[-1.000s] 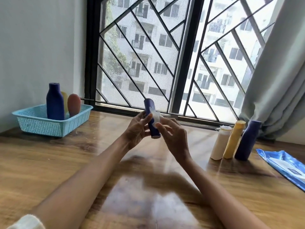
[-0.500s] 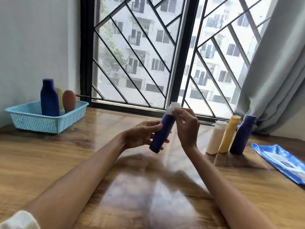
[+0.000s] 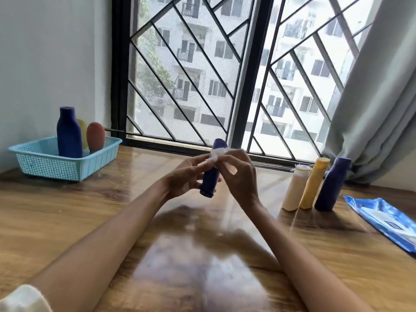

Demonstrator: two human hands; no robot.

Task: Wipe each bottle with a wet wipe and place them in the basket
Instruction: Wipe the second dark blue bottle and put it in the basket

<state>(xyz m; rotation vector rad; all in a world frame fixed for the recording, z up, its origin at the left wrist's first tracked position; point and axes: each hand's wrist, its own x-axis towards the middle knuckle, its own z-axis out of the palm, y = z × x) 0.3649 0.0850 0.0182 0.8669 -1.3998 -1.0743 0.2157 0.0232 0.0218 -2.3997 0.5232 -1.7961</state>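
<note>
Above the table, mid-frame: the left hand (image 3: 184, 176) grips the lower body of a small dark-blue bottle (image 3: 210, 180), held off the table (image 3: 202, 266) and tilted, cap end toward the window.
Basket, far left: a light-blue basket (image 3: 67, 164) with a tall blue bottle (image 3: 68, 134), a yellow one (image 3: 82, 131) mostly hidden behind it, and a reddish-brown one (image 3: 95, 137).
Wipe: a white wet wipe (image 3: 216, 154) is pinched in the right hand (image 3: 238, 174) and pressed round the bottle's upper part, just under its rounded top.
How to wipe well: I would keep the left grip low and firm, turn the bottle against the wipe so every side is covered, then shift the grip so the covered lower part and base get wiped too.
Risk: a damp, smooth bottle may slip; a steady hold seems wise.
The bottle's look: matte dark blue, slim, rounded at the top, flat at the base; no label can be read.
Waiting, right: a cream bottle (image 3: 296, 188), a yellow bottle (image 3: 314, 183) and a dark-blue bottle (image 3: 331, 185) stand close together.
Far right: a blue pack of wipes (image 3: 382, 221) lies flat.
</note>
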